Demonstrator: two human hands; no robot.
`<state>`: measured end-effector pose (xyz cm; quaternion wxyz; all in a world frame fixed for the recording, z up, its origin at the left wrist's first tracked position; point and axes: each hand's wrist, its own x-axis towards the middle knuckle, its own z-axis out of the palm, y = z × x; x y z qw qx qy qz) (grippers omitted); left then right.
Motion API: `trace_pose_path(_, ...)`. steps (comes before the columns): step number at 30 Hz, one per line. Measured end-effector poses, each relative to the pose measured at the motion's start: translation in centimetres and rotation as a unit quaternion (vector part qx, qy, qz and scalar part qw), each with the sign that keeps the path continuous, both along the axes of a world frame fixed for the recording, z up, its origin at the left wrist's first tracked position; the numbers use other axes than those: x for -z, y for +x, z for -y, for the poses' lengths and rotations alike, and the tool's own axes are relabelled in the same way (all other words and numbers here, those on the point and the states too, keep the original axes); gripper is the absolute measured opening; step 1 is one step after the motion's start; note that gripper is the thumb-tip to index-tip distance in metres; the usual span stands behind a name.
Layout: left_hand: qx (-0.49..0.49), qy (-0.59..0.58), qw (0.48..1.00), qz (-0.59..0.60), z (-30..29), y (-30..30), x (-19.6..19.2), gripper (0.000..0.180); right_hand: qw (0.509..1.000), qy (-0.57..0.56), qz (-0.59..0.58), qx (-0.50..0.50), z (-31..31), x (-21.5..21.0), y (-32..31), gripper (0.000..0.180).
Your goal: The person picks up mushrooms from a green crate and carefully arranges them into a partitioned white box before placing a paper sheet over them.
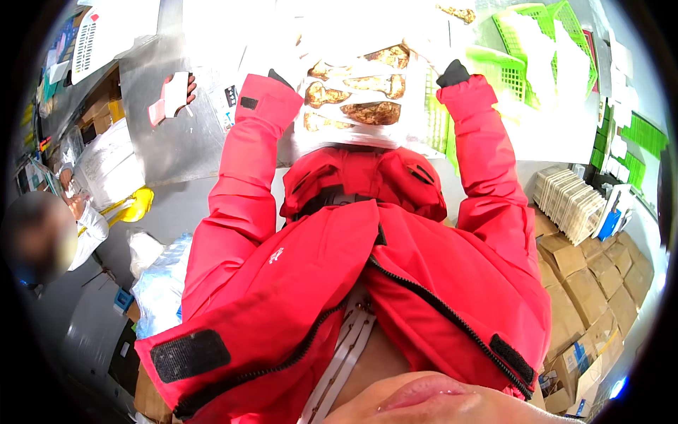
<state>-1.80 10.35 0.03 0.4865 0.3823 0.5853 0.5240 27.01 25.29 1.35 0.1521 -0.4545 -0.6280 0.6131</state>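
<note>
Several brown, glossy, drumstick-shaped pieces of food (374, 113) lie in rows on a white tray or sheet (360, 138) in front of me. Both my arms reach forward in red sleeves, one on each side of them. My left hand lies beyond its black inner cuff (279, 78), near the left side of the pieces. Beyond the other black cuff (453, 73), my right hand is near their upper right. Strong glare washes out both hands, so their fingers and anything in them cannot be made out.
Green plastic baskets (508, 71) stand at the right. A metal table (159, 134) bears a white and pink piece (169, 99) at the left. Another person's white sleeve (90, 230) shows at far left. Stacked cartons (583, 297) and cream racks (568, 201) fill the lower right.
</note>
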Motion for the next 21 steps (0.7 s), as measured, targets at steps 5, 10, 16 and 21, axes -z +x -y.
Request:
trace_pose_path(5, 0.007, -0.018, 0.991, -0.131, -0.4, -1.0, 1.7, 0.065, 0.991, 0.086, 0.094, -0.028, -0.1, 0.6, -0.5, 0.054)
trace_pose_path(10, -0.067, -0.104, 0.984, -0.131, -0.7, 1.5, -2.1, 0.058, 0.966, 0.180, 0.183, -0.019, 0.6, -0.1, -1.9, 0.030)
trace_pose_path(16, -0.014, -0.037, 0.925, -0.377, -1.0, 2.3, -2.3, 0.052, 0.783, 0.596, 0.171, -0.041, 5.0, -7.0, -3.7, 0.028)
trace_pose_path(21, -0.003, 0.018, 0.788, -0.615, -1.1, 2.8, -3.4, 0.047, 0.904, 0.345, 0.164, -0.190, 6.0, -5.1, -6.7, 0.037)
